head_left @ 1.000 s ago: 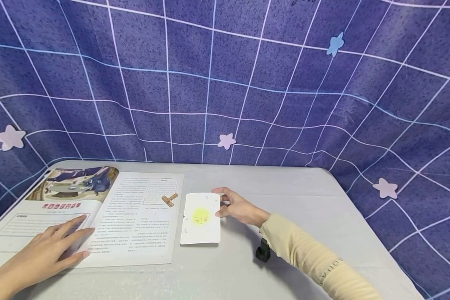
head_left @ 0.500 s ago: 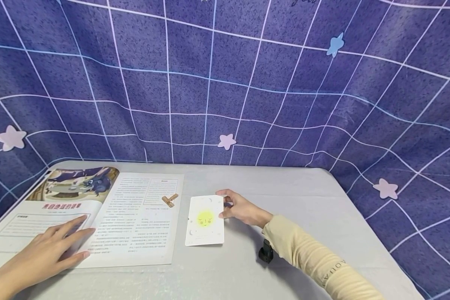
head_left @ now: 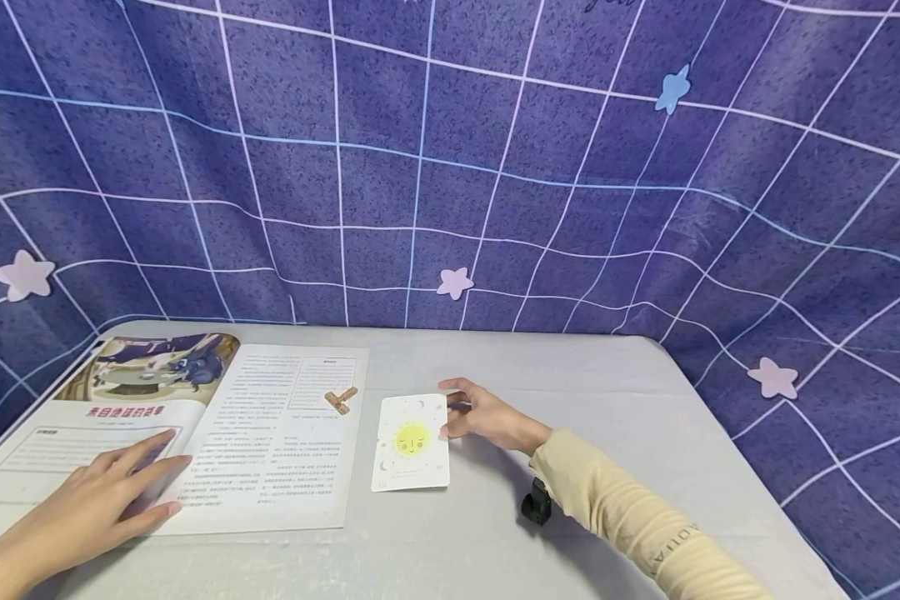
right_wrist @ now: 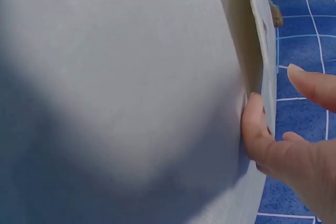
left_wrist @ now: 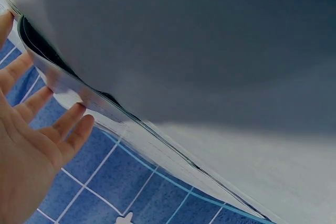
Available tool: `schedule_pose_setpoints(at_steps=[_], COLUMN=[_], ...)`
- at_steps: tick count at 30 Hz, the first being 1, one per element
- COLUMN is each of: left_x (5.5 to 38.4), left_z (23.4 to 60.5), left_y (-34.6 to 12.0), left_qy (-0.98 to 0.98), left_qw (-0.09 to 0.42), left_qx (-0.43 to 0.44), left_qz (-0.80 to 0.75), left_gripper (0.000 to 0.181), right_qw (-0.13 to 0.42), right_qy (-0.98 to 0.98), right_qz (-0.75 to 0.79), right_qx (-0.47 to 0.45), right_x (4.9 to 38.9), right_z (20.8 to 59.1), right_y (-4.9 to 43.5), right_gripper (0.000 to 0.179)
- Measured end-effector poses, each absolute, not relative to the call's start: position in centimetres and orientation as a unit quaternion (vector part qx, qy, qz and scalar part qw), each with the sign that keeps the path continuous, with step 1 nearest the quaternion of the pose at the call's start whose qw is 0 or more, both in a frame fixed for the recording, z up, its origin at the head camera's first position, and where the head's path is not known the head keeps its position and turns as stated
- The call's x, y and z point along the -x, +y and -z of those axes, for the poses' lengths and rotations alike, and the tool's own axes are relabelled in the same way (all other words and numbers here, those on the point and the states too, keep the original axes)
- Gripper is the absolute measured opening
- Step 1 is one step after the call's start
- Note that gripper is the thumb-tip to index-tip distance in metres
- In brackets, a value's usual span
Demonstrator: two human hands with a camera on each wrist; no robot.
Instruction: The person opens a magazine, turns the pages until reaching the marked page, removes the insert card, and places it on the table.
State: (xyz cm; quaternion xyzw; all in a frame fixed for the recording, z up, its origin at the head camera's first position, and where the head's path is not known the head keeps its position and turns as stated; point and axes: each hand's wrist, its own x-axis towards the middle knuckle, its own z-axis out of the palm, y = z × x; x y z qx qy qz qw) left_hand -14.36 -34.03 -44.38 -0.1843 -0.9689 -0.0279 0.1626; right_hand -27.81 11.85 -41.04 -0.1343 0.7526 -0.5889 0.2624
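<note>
An open magazine lies on the left of the table, with an illustration on its left page and printed text on both. My left hand rests on it near the spine, fingers spread. In the left wrist view, the magazine's edge runs beyond that hand's fingers. Right of the magazine, a white card with a yellow smiling sun lies on the table. My right hand is at its right edge; the thumb touches or nearly touches it, while the forefinger is held apart near the upper corner.
A grey cloth covers the table. Behind it hangs a blue-purple curtain with a line grid and stars. A small black device hangs beneath my right wrist.
The card has shifted slightly right and down and now lies flatter. My right hand has moved a little right, its fingers looser at the card's edge. My left hand has stayed in place.
</note>
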Motion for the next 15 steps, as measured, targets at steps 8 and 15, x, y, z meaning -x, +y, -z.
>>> schedule_pose_setpoints(at_steps=[8, 15], left_x=[14.45, 14.46], left_z=[44.37, 44.24], left_y=[-33.99, -33.76], left_qy=[-0.970, -0.975], left_qw=[0.160, 0.144], left_qx=[0.179, 0.170], left_qz=[0.023, 0.012], left_gripper=[0.055, 0.055], right_qw=[0.247, 0.239], right_qy=[0.764, 0.772], right_qz=[0.584, 0.577], right_qx=[0.120, 0.122], right_x=[27.71, 27.56], right_z=[40.81, 40.67], right_y=[12.23, 12.64], right_gripper=[0.071, 0.067])
